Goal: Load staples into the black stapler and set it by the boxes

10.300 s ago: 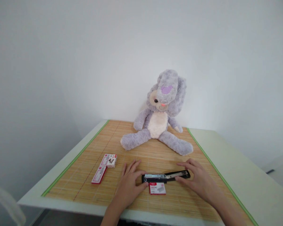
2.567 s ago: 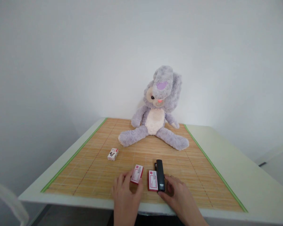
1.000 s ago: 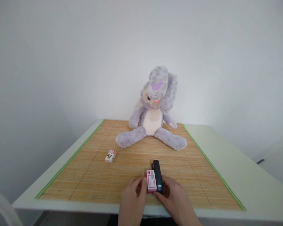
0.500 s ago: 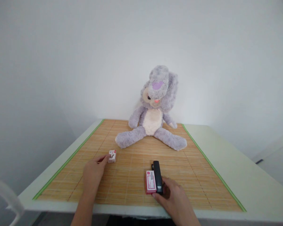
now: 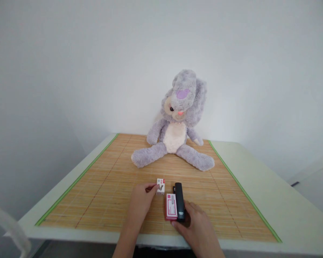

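While my left hand (image 5: 141, 200) pinches the small white box (image 5: 160, 187) at its left edge, thumb and fingers drawn narrow about it, my right hand (image 5: 200, 225) curls about the near end of the black stapler (image 5: 180, 201), thumb at the front and fingers along its right side. Everything turns on how that small box sits against the stapler: it lies to the left of the stapler's far half, with a strip of bare mat (image 5: 140, 229) between them. The stapler's long axis runs almost straight away from me, and the red-and-white box (image 5: 171, 206) lies flat against its left side, longer way pointing the same direction, with what looks like a second one underneath. From that pair, the small box is just past the far left corner; whether their edges touch I cannot tell, nor whether my fingers have it slightly off the mat. My left hand is plainly the nearer one to it, since the stapler stands between it and my right. Beyond both hands, well apart, sits the plush rabbit (image 5: 174, 138).
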`<control>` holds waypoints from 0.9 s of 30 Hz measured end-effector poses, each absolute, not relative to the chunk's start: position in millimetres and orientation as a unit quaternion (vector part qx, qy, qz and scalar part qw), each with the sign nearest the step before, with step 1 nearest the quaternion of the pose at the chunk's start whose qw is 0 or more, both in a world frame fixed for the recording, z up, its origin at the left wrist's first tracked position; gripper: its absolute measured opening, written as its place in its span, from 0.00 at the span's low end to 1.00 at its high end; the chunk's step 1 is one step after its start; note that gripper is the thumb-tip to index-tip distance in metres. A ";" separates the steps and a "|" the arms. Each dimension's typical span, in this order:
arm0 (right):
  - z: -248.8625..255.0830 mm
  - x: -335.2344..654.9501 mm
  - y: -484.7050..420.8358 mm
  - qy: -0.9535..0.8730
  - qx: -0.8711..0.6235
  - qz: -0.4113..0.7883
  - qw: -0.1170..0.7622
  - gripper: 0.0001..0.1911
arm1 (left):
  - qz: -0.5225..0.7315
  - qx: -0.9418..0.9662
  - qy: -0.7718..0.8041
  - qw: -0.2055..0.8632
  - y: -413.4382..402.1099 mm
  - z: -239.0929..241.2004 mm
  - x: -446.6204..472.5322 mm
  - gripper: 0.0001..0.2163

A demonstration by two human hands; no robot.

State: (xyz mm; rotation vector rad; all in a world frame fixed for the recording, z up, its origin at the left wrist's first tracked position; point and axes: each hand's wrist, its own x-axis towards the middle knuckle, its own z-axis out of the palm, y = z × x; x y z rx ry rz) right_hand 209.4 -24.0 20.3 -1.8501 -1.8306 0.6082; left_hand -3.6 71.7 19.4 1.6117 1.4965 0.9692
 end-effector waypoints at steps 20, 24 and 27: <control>30.8 202.9 -21.2 -0.678 -0.674 0.207 0.207 0.19 | 0.359 0.629 0.557 0.406 54.7 23.6 19.0 0.20; 30.6 202.8 -22.7 -0.677 -0.671 0.216 0.211 0.27 | 0.424 0.583 0.573 0.390 41.2 14.1 23.4 0.21; 29.4 201.6 -22.7 -0.677 -0.671 0.213 0.214 0.27 | 0.463 0.526 0.552 0.452 26.8 5.7 35.2 0.25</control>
